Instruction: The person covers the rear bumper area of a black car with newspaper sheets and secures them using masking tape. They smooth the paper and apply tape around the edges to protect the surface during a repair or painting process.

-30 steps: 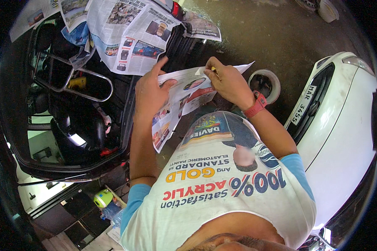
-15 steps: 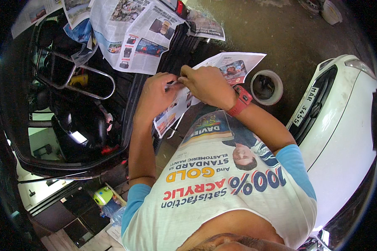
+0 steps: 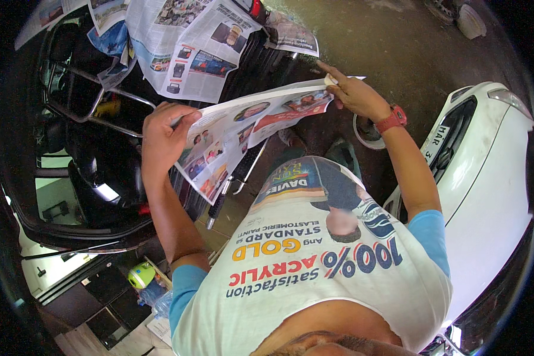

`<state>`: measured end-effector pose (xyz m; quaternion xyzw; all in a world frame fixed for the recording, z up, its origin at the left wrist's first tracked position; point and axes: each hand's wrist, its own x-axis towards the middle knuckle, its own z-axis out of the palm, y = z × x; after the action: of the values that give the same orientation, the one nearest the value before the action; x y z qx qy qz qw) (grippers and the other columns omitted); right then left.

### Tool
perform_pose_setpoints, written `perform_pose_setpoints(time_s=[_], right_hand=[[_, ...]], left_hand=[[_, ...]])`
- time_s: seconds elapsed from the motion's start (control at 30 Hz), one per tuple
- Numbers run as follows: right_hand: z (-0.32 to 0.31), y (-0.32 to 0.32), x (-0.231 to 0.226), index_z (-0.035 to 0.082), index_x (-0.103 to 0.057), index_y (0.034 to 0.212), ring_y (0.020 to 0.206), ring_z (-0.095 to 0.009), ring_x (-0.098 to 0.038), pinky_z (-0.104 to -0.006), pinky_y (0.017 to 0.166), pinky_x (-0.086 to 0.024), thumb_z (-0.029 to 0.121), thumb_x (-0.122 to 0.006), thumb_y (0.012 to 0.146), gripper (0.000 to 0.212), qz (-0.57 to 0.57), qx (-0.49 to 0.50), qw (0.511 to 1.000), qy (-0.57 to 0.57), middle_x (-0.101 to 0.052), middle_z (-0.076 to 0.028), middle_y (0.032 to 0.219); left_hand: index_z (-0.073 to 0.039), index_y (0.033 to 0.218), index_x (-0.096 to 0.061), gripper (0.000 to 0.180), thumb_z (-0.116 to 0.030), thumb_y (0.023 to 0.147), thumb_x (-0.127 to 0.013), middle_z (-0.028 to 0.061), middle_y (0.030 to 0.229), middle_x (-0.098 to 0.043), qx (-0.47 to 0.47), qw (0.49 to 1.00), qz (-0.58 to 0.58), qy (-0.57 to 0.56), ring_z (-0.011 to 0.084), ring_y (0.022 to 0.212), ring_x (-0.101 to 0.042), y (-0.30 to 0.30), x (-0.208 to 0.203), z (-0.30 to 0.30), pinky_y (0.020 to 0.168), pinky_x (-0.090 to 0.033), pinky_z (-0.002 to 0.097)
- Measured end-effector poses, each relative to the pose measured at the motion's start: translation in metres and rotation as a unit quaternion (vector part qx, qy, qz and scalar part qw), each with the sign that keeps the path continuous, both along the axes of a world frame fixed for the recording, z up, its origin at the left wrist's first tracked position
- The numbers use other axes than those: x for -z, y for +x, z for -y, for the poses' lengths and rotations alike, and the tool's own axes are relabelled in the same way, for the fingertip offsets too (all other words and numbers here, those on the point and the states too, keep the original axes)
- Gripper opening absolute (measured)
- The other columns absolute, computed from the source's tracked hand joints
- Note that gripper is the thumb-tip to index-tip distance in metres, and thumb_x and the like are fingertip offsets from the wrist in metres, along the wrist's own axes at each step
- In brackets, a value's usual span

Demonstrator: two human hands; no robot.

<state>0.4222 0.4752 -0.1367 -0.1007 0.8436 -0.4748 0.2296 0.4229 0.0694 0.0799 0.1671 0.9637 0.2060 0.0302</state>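
A printed newspaper sheet (image 3: 261,118) is stretched out in front of my chest, its pictures facing me. At its upper left corner my left hand (image 3: 165,133) is closed, thumb pressed on the paper. My right hand (image 3: 362,96) is closed at the upper right end, index finger pointing outward. A small pale, rounded thing (image 3: 330,80) shows at the right fingers; its kind is not clear. A pale strip runs along the sheet's top edge between the hands. The sheet's lower left corner hangs beside a thin strut (image 3: 218,204).
Several newspaper sheets (image 3: 190,53) cover part of a dark vehicle (image 3: 101,237) with a metal tube frame (image 3: 95,107) at left. A white car (image 3: 486,190) stands at right. A round bucket (image 3: 371,139) is partly behind my right forearm. A pale container (image 3: 470,22) stands at far right.
My hands were close together over the bunched sheet. Now they are far apart, left hand moved left and right hand moved right and farther out, with the sheet spread between them.
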Motion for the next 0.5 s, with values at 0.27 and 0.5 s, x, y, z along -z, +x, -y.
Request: perform_pose_setpoints(time_s=[0.27, 0.5], right_hand=[[0.023, -0.029, -0.004, 0.025, -0.046, 0.171, 0.057, -0.017, -0.062, -0.0365, 0.06, -0.053, 0.035, -0.048, 0.121, 0.052, 0.057, -0.059, 0.996, -0.047, -0.068, -0.009, 0.072], [0.055, -0.008, 0.004, 0.017, -0.055, 0.161, 0.068, -0.037, -0.074, -0.0519, 0.072, -0.057, 0.03, -0.053, 0.117, 0.046, -0.175, 0.057, 0.979, 0.081, -0.073, -0.019, 0.076]], left_hand=[[0.001, 0.101, -0.084, 0.01, -0.006, 0.094, -0.085, 0.0137, 0.089, -0.08, 0.002, 0.999, -0.023, 0.034, 0.024, 0.08, -0.07, -0.003, -0.023, 0.014, 0.076, -0.054, 0.037], [0.002, 0.103, -0.083, 0.011, -0.006, 0.096, -0.084, 0.0151, 0.088, -0.079, -0.012, 0.995, -0.092, -0.029, 0.0257, 0.081, -0.072, -0.005, -0.033, 0.019, 0.076, -0.054, 0.038]])
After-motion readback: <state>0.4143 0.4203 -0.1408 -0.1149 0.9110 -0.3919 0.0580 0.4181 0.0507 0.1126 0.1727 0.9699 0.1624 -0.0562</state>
